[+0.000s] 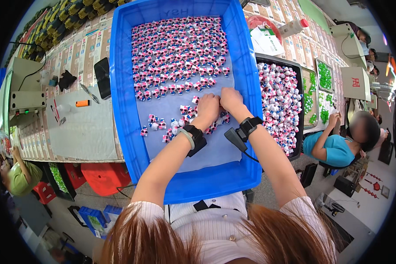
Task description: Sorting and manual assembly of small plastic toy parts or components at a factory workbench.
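Observation:
Both hands are inside a large blue plastic bin point(120, 83) lined with a pale sheet point(198, 160). Small pink, white and blue figurines with dark faces point(176, 57) stand in tight rows across its far part. My left hand point(208, 108) and my right hand point(231, 99) meet just below the nearest rows, their fingers pinched together. Whatever they hold is hidden by the fingers. Around and under my left hand lies a loose cluster of figurines point(156, 124), some tipped over. A few more show beneath my right hand. A dark band sits on each wrist.
On the right, a black tray point(301, 110) is heaped with similar figurines. Farther right are trays of green pieces point(324, 77) and a seated person in blue point(334, 147). Left of the bin lie a phone point(102, 78) and an orange lighter point(82, 103). A white bottle point(292, 28) stands far right.

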### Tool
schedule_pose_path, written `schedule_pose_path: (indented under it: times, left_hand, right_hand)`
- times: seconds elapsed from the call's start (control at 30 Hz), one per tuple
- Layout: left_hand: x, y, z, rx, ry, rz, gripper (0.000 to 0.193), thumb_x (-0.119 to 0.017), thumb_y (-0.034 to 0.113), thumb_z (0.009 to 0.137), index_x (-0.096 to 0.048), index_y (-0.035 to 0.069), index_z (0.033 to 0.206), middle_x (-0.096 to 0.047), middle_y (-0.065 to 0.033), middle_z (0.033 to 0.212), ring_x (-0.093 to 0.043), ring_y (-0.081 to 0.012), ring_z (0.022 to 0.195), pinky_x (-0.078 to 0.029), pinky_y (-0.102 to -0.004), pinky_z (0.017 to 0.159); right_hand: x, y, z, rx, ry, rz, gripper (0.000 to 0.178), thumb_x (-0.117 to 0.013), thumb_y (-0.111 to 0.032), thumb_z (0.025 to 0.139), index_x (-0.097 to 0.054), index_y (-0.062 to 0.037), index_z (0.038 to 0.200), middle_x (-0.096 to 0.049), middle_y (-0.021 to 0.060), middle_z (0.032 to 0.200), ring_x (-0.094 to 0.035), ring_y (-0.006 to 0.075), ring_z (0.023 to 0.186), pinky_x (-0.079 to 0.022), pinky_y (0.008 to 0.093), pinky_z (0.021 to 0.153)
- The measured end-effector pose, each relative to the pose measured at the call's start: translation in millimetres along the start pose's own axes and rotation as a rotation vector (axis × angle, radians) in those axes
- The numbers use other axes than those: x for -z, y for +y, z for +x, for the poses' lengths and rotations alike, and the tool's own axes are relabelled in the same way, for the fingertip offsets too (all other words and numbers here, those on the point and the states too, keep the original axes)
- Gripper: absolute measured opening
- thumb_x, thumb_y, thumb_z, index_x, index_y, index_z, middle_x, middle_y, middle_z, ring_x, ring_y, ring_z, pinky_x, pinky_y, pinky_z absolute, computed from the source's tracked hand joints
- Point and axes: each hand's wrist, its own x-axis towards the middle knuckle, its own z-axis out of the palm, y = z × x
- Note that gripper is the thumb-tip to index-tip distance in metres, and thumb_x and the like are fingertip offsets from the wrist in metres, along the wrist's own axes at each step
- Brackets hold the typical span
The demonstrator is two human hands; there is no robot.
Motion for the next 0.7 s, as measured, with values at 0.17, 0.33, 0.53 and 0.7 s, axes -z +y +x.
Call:
schedule_pose_path:
  times: [0.17,0.33,0.53,0.7]
  left_hand:
    - [9.4,-0.1,-4.4,0.006,-0.022,-0.055,0.019,-0.063,0.019,0.066,-0.058,0.004,0.077,-0.056,-0.0142,0.079,-0.052,-0.0305,0.08,-0.042,-0.0406,0.07]
    - [38.1,5.9,-14.1,0.106,0.014,-0.15,0.019,-0.062,0.017,0.068,-0.055,0.003,0.079,-0.057,-0.0137,0.081,-0.055,-0.0301,0.076,-0.043,-0.0387,0.068]
    - [62.0,-12.9,6.0,0.138,-0.018,-0.632,0.031,-0.06,0.008,0.07,-0.053,0.005,0.1,-0.053,-0.015,0.09,-0.054,-0.0272,0.081,-0.045,-0.0342,0.069]
    - [50.9,-12.6,40.6,-0.009,0.121,-0.425,0.027,-0.063,0.011,0.068,-0.056,0.006,0.094,-0.055,-0.0105,0.088,-0.053,-0.0226,0.08,-0.042,-0.0323,0.069]
  right_hand:
    - [0.6,5.0,4.6,0.025,-0.049,-0.022,0.015,-0.053,-0.008,0.071,-0.062,-0.0001,0.08,-0.059,0.021,0.09,-0.058,0.0334,0.085,-0.048,0.0385,0.074]
    - [-10.0,5.6,-2.4,-0.062,0.011,0.026,0.016,-0.053,-0.006,0.071,-0.06,0.0,0.084,-0.057,0.0207,0.094,-0.057,0.0336,0.087,-0.048,0.0384,0.074]
    - [-10.1,9.4,-4.9,-0.033,0.144,0.255,0.018,-0.055,-0.005,0.069,-0.058,0.0004,0.086,-0.056,0.0196,0.092,-0.055,0.0336,0.089,-0.045,0.0372,0.076]
    - [-12.5,8.7,-2.9,-0.07,0.372,0.725,0.023,-0.057,-0.001,0.067,-0.054,0.0006,0.09,-0.054,0.0191,0.091,-0.051,0.0344,0.087,-0.041,0.0378,0.077]
